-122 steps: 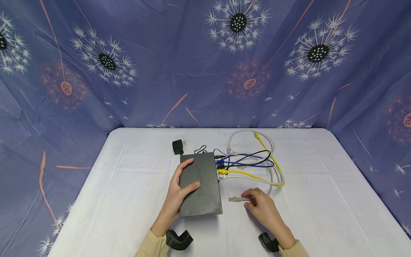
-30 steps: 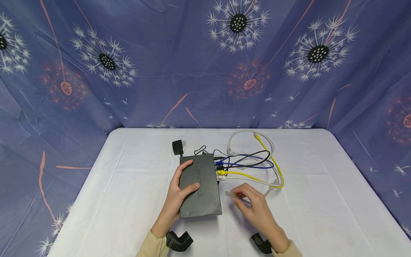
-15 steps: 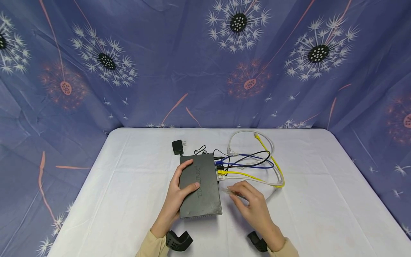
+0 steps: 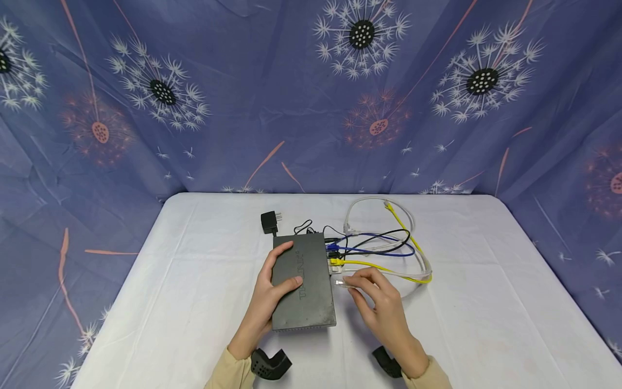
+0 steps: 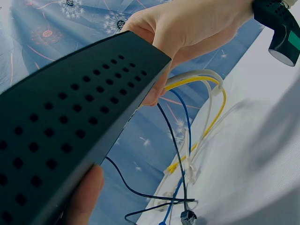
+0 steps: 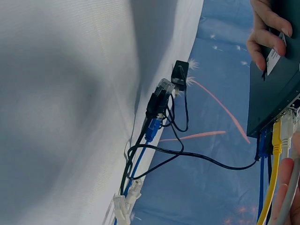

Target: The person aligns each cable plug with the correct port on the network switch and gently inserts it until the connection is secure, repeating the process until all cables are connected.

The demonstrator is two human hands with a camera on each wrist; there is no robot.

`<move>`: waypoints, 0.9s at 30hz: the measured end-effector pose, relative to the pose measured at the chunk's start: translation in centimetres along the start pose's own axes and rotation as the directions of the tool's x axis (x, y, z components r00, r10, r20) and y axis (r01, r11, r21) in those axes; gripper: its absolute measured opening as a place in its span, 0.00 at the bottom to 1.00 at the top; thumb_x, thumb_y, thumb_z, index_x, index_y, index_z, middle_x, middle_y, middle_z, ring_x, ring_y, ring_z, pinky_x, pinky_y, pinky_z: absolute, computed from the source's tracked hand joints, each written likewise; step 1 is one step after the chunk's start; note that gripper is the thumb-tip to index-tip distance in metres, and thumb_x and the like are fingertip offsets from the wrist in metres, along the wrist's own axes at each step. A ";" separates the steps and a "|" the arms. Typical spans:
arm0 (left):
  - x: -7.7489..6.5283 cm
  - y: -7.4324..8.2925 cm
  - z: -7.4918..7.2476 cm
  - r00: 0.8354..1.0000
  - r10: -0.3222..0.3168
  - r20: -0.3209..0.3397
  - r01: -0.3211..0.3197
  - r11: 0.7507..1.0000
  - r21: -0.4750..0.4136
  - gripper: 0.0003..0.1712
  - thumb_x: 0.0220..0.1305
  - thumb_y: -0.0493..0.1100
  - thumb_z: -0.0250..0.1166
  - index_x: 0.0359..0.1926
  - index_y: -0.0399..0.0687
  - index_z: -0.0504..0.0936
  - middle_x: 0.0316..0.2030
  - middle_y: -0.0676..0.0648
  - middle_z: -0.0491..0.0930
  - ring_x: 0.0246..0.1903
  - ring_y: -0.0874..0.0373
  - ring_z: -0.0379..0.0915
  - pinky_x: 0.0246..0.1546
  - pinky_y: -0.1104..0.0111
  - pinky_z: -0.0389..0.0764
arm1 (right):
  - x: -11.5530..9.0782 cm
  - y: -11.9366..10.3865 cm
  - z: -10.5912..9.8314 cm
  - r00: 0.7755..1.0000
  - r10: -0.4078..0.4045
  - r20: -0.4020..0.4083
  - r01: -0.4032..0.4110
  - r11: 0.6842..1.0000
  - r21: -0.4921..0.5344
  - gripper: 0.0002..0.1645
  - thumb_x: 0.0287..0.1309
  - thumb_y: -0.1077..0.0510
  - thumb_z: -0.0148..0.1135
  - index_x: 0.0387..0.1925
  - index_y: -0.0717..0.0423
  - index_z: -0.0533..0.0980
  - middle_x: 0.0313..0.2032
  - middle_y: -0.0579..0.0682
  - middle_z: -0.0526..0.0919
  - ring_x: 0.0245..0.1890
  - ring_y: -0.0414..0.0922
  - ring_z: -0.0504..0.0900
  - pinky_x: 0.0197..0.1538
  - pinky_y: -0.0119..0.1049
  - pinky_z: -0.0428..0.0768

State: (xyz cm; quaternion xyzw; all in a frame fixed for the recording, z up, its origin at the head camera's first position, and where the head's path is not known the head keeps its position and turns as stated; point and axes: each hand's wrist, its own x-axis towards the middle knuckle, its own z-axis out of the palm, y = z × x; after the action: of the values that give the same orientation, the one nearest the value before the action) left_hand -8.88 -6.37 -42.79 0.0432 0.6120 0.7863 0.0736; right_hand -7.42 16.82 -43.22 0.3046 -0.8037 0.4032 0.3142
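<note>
My left hand (image 4: pixel 259 297) grips a dark grey network switch (image 4: pixel 311 310) by its left side, thumb on top and fingers wrapping underneath in the right wrist view. Along its right edge, blue, black, yellow and white network cables are plugged in. My right hand (image 4: pixel 386 310) pinches the clear plug (image 4: pixel 338 283) of a grey network cable (image 6: pixel 291 192) close to that edge, just nearer than the white plug (image 4: pixel 335 269). Whether this plug touches a port cannot be told. In the left wrist view the perforated side of the switch (image 5: pixel 70 122) hides part of the right fingers.
A black power adapter (image 4: pixel 269 222) lies beyond the switch, its thin cord running behind. The yellow cable (image 4: pixel 423 254) and the blue cable (image 4: pixel 403 254) loop to the right, with loose plugs among them. A white cloth (image 4: pixel 184 292) covers the table; a patterned curtain (image 4: pixel 272 97) hangs behind.
My right hand has carried the grey cable's plug left and slightly away from me, up to the switch's port edge. The left hand and switch have stayed almost still.
</note>
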 end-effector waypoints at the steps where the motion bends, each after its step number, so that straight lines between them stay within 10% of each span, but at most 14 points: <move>1: 0.0 0.0 0.0 1.000 0.000 0.000 0.000 1.000 0.001 0.38 0.58 0.35 0.65 0.68 0.61 0.65 0.65 0.45 0.59 0.57 0.44 0.57 0.46 0.56 0.69 | 0.0 0.0 0.0 1.000 0.000 0.001 0.000 1.000 0.001 0.10 0.54 0.67 0.64 0.40 0.60 0.83 0.37 0.48 0.78 0.37 0.45 0.78 0.47 0.26 0.72; 27: -0.1 0.0 0.0 1.000 0.001 0.021 -0.001 1.000 0.016 0.38 0.58 0.37 0.66 0.68 0.61 0.64 0.66 0.43 0.58 0.60 0.42 0.55 0.48 0.55 0.69 | 0.9 -0.2 0.2 0.995 -0.097 -0.018 0.096 0.993 -0.062 0.16 0.69 0.55 0.52 0.37 0.59 0.83 0.35 0.49 0.80 0.35 0.46 0.78 0.43 0.31 0.72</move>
State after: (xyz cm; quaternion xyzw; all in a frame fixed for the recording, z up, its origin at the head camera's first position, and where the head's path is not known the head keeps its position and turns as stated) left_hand -8.74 -6.39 -42.81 0.0523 0.6173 0.7810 0.0791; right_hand -7.90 16.35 -42.56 0.3293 -0.7967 0.3659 0.3507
